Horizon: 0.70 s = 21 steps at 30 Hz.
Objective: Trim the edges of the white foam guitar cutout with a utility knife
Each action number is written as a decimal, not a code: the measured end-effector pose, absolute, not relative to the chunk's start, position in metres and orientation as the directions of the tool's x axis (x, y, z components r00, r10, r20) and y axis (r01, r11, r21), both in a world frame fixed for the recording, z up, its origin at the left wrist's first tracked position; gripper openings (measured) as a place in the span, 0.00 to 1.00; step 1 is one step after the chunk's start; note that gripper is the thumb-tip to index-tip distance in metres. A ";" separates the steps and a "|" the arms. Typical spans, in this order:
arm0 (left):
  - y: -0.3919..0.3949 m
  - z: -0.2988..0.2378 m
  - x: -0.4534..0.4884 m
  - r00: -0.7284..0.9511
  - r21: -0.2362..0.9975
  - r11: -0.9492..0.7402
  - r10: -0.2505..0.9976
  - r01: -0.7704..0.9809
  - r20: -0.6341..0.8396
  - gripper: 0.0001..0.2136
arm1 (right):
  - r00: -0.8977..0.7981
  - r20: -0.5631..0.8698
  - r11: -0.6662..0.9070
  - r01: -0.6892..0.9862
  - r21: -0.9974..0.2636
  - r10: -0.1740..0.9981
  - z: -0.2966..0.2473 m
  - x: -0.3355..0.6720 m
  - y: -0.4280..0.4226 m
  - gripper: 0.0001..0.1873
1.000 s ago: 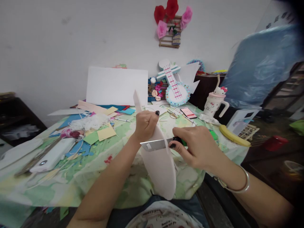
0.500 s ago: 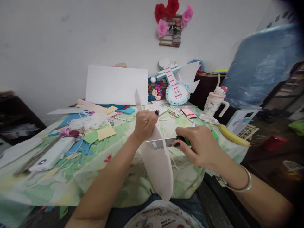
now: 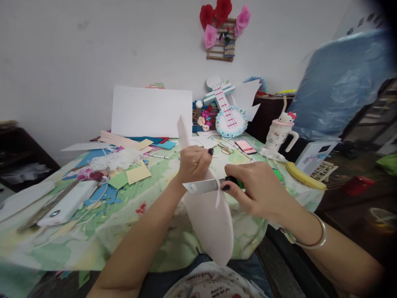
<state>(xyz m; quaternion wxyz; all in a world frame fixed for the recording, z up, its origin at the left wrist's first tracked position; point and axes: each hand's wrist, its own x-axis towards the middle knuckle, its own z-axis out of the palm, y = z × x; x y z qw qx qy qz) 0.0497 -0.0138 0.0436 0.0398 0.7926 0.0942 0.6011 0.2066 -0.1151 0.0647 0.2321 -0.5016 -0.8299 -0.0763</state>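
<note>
My left hand [image 3: 192,164] is closed round the upper part of a white foam board piece [image 3: 209,221], holding it on edge above the table's near side. My right hand [image 3: 254,188] grips a utility knife [image 3: 206,186] by its green and black handle. The silver blade lies across the board's edge just below my left hand. A thin curled sliver hangs from the board beside the blade.
The table [image 3: 108,231] has a green patterned cloth strewn with coloured paper scraps [image 3: 130,174], a white power bank [image 3: 66,203], a phone [image 3: 245,146], scissors [image 3: 226,148], a banana [image 3: 305,176] and a cartoon mug [image 3: 281,131]. A white board [image 3: 151,111] and a craft guitar [image 3: 229,111] lean at the wall.
The knife slid back left across the board edge after pulling right. The board tilted slightly, and a thin sliver now hangs at the blade.
</note>
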 end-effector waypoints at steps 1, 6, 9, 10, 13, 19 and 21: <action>-0.014 0.043 0.049 0.259 0.190 -0.977 0.208 0.094 0.943 0.20 | -0.386 0.460 0.483 0.869 -0.110 0.799 0.065 0.207 -0.115 0.23; -0.014 0.042 0.049 0.279 0.216 -0.975 0.222 0.051 0.934 0.21 | -0.386 0.453 0.487 0.864 -0.129 0.804 0.063 0.211 -0.114 0.25; -0.015 0.043 0.051 0.286 0.220 -0.974 0.225 0.049 0.931 0.21 | -0.395 0.447 0.494 0.860 -0.127 0.803 0.064 0.210 -0.114 0.24; -0.016 0.043 0.052 0.292 0.217 -0.975 0.221 0.046 0.931 0.21 | -0.396 0.446 0.494 0.860 -0.127 0.803 0.064 0.210 -0.114 0.24; -0.017 0.043 0.051 0.297 0.219 -0.975 0.220 0.038 0.929 0.22 | -0.395 0.450 0.496 0.858 -0.130 0.801 0.065 0.208 -0.114 0.24; -0.021 0.034 0.051 0.177 0.272 -0.962 0.264 -0.022 0.948 0.22 | -0.400 0.453 0.507 0.850 -0.141 0.797 0.065 0.207 -0.116 0.25; -0.024 0.029 0.053 0.087 0.312 -0.944 0.304 -0.106 0.949 0.21 | -0.399 0.450 0.506 0.850 -0.146 0.799 0.065 0.207 -0.116 0.25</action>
